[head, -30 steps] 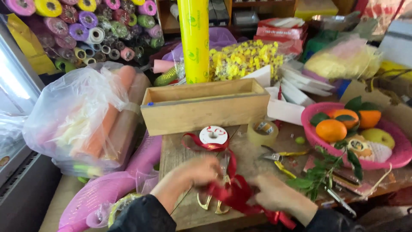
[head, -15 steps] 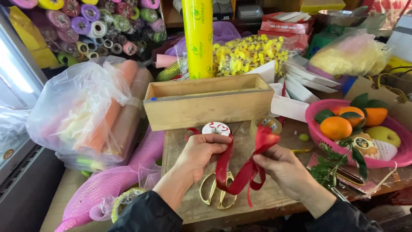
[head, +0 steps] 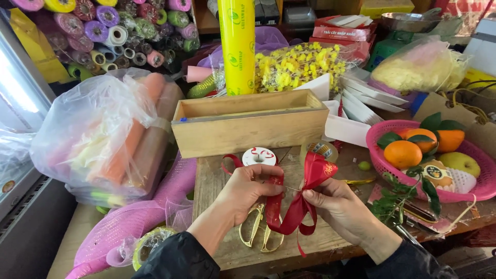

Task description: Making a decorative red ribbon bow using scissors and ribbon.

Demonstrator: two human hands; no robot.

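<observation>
Low in the middle of the frame, both hands meet over a red ribbon (head: 302,199) that is being shaped into a bow. The left hand (head: 247,187) is curled closed, its fingers pinching the ribbon's left strand at the point where it crosses a thin wire or thread running across to the other hand. The right hand (head: 338,204), just right of centre, is likewise closed, thumb and fingers gripping the gathered waist of the ribbon; the looped upper end with gold print stands up above this hand, and the tails hang down between the two wrists. Directly below the hands, a pair of gold-handled scissors (head: 261,232) lies flat on the worn wooden desk (head: 217,181), partly hidden by the ribbon's tails. Just above the left hand sits a white ribbon spool (head: 259,156) with red ribbon trailing from it, and behind that, at the centre of the frame, stands an open, long wooden box (head: 250,124). At the right edge a pink basket (head: 380,160) holds oranges with leaves and a pale fruit. On the left, a clear plastic bag (head: 98,129) bulges with rolls of wrapping paper, and a yellow roll of film (head: 236,46) stands upright at the top centre.
</observation>
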